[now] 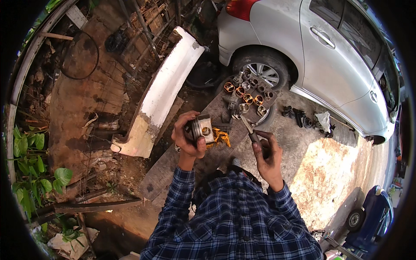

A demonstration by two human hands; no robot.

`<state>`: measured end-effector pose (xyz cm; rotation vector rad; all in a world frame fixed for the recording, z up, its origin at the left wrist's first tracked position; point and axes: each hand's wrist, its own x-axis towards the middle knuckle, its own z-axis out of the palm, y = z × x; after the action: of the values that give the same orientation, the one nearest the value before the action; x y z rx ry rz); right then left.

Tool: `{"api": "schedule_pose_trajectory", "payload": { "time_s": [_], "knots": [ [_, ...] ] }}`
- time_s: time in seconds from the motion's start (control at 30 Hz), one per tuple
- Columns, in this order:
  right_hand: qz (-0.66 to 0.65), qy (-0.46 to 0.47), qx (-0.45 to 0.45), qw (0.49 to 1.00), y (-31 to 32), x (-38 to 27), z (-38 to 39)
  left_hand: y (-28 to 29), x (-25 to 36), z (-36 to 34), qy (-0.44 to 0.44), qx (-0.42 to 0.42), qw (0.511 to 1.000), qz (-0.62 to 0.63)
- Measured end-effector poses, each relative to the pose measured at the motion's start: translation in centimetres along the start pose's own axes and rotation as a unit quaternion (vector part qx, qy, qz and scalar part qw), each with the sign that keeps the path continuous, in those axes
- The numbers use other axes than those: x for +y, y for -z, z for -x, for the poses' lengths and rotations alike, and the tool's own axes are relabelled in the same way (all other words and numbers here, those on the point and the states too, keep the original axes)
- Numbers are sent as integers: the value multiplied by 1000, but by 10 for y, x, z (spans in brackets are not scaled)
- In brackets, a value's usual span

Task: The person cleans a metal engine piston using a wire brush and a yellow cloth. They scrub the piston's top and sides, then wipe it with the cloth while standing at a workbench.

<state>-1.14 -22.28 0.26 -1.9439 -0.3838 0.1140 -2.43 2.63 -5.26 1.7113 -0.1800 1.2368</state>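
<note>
Above the bench (158, 178), holds a piston (203, 130) clamped in the fingers of the left hand (188, 145). Just beside it, shows a crumpled yellow wrapper (222, 138). Farther right, shows other pistons (247, 99) clustered on the bench, touched by neither hand. Grips a slim tool (251, 132) in the right hand (271, 164), fingers closed on the handle, apart from the piston. Seems midway on one piece; cannot tell which others are finished.
</note>
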Motion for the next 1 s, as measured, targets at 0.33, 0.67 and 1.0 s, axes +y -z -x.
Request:
{"api": "schedule_pose_trajectory", "payload": {
  "time_s": [0.33, 0.67, 1.0],
  "knots": [
    [-347, -82, -59, 933, -37, -9, -30, -15, 28, -19, 24, -156, 986, -52],
    [-527, -220, -111, 813, -46, -10, -37, -23, 42, -15, 179, -142, 962, 152],
    [-552, -172, -120, 807, -48, -2, -33, -38, 46, 0, 299, -101, 890, 329]
  ]
}}
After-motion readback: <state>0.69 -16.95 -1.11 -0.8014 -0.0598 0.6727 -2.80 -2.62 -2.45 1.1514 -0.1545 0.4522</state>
